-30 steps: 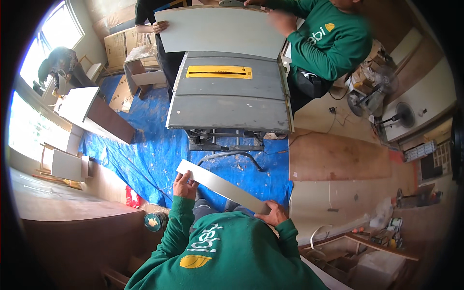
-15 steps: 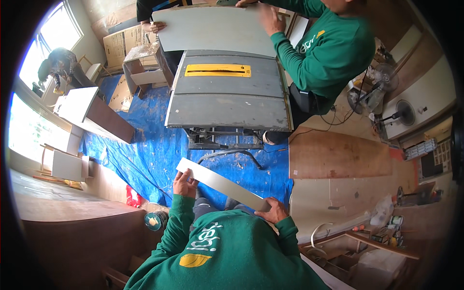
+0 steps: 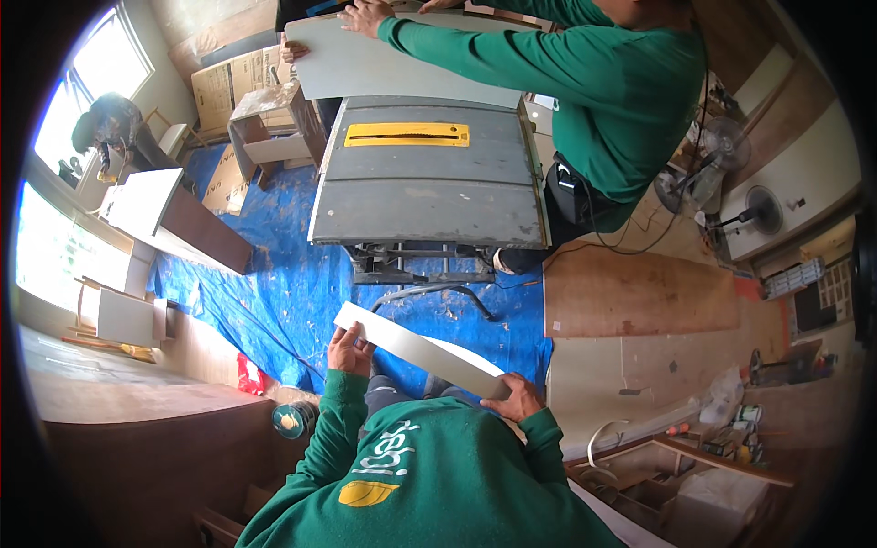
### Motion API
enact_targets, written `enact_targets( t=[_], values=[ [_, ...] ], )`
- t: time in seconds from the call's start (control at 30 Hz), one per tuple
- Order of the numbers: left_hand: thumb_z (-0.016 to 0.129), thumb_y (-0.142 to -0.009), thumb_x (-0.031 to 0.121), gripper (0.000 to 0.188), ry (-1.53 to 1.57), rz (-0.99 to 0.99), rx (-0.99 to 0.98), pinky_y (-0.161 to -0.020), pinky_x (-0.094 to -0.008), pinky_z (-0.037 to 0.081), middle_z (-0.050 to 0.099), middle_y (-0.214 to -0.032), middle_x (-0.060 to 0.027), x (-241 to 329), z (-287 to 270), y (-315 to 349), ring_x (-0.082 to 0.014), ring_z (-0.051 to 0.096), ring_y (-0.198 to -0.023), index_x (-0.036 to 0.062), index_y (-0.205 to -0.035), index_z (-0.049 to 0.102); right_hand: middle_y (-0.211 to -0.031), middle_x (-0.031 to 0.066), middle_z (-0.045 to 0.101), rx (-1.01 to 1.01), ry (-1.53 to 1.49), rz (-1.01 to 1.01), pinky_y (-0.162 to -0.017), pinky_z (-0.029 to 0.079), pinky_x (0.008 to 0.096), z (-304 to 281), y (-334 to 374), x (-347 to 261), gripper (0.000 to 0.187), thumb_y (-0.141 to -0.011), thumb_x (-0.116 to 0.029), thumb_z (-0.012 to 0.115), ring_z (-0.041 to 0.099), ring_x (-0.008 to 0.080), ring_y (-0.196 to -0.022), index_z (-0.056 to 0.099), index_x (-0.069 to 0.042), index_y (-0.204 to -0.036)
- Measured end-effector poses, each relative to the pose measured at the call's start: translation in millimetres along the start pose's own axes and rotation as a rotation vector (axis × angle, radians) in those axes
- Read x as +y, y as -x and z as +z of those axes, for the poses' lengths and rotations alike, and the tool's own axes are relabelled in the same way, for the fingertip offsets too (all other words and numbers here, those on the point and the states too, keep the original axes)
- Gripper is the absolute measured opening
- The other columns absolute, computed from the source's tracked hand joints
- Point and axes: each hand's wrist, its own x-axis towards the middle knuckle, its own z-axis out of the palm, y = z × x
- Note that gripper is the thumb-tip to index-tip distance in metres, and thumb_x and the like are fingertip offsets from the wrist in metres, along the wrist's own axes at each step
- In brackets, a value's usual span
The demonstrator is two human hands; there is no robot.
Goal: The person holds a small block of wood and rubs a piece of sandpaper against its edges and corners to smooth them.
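Observation:
Across my lap runs a long narrow white strip of board [image 3: 416, 350], held at both ends. My left hand [image 3: 350, 353] grips its far-left end, thumb on top. My right hand [image 3: 517, 399] closes round the nearer right end. A thin white curved edge [image 3: 461, 352] shows along the strip's far side; whether it is a separate piece, I cannot tell. Ahead stands a grey table saw [image 3: 429, 196] with a yellow blade insert [image 3: 406, 135]. A co-worker in a green sweatshirt [image 3: 621, 100] leans over a large pale panel [image 3: 411, 59] at the saw's far edge.
Blue sheeting [image 3: 260, 297] covers the floor. A second person's hand [image 3: 294, 50] holds the panel's left end. At far left another person bends by a white-topped cabinet [image 3: 206, 224]. A brown board [image 3: 639, 290] lies right; a spool [image 3: 292, 418] stands near my left.
The co-worker's arm has reached left across the panel, and their body has leaned over it. A curved white edge now shows behind my strip. My hands have hardly moved.

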Motion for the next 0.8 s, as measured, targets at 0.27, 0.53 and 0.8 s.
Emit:
enact_targets(
  t=[0.27,0.53,0.8],
  values=[
    [0.057,-0.091,0.005,0.023,-0.017,-0.006,0.004,-0.071,-0.0362,0.057,0.063,-0.100,-0.0072,-1.5,-0.1,1.4,-0.0216,0.064,-0.087,0.0061,-0.114,0.057,-0.109,0.0199,0.061,-0.019,0.035,0.027,-0.089,0.048,0.0404,3.1,3.4,0.8,0.061,-0.067,-0.043,0.079,0.059,0.0359,-0.103,0.063,-0.003,-0.111],
    [0.057,-0.091,0.005,0.023,-0.006,-0.016,0.007,-0.071,-0.0366,0.057,0.063,-0.100,-0.0072,-6.2,-1.5,1.0,-0.0218,0.064,-0.087,0.0065,-0.114,0.057,-0.110,0.0191,0.062,-0.029,0.040,0.016,-0.089,0.047,0.0408,6.9,4.7,13.1,0.060,-0.067,-0.043,0.079,0.059,0.0363,-0.103,0.063,-0.004,-0.110],
    [0.058,-0.091,0.005,0.024,0.004,-0.012,-0.005,-0.073,-0.0376,0.057,0.063,-0.101,-0.0070,-3.9,-4.2,6.1,-0.0223,0.064,-0.089,0.0062,-0.115,0.057,-0.110,0.0188,0.062,-0.040,-0.011,0.040,-0.089,0.047,0.0397,4.4,7.9,3.4,0.059,-0.066,-0.040,0.080,0.060,0.0354,-0.103,0.064,-0.003,-0.109]
  ],
)
